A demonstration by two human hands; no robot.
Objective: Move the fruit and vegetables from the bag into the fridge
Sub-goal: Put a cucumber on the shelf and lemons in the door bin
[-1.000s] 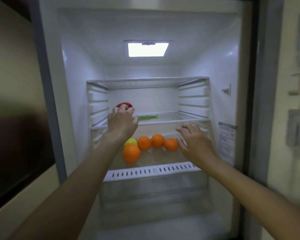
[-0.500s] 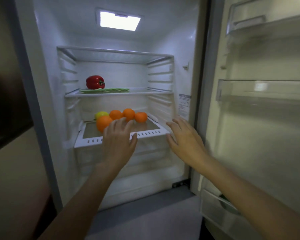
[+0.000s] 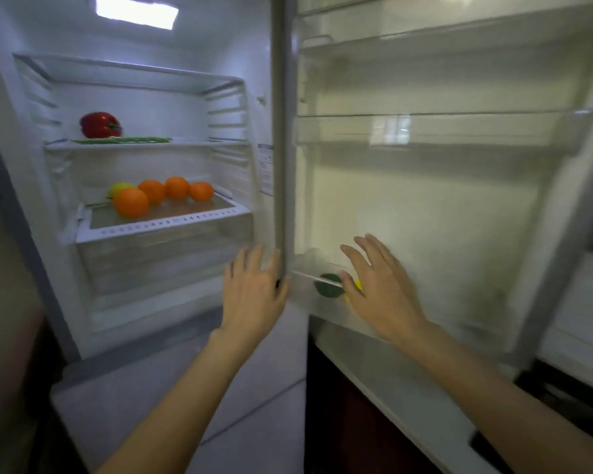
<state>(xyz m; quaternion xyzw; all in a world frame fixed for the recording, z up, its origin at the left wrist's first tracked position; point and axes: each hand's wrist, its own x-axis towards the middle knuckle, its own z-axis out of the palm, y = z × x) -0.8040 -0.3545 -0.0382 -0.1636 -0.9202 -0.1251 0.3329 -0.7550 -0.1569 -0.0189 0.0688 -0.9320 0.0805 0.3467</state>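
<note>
The fridge stands open. A red bell pepper (image 3: 100,124) sits on the middle glass shelf (image 3: 192,144) beside long green beans (image 3: 124,140). On the lower shelf (image 3: 161,223) lie several oranges (image 3: 131,202) and a yellow-green fruit (image 3: 119,188). My left hand (image 3: 254,295) is open and empty, in front of the fridge's right edge. My right hand (image 3: 380,289) is open too, held before the lowest door bin (image 3: 308,285), where a dark green item (image 3: 328,285) and something yellow (image 3: 358,285) show behind it. No bag is in view.
The open fridge door (image 3: 442,200) fills the right side, with clear door bins (image 3: 459,128) above. A drawer (image 3: 165,261) sits below the lower shelf. A white freezer front (image 3: 192,398) is below; a counter (image 3: 582,302) lies at far right.
My left hand let go of the red pepper on the middle shelf and drew back. Both hands dropped and shifted right toward the door; my view turned right.
</note>
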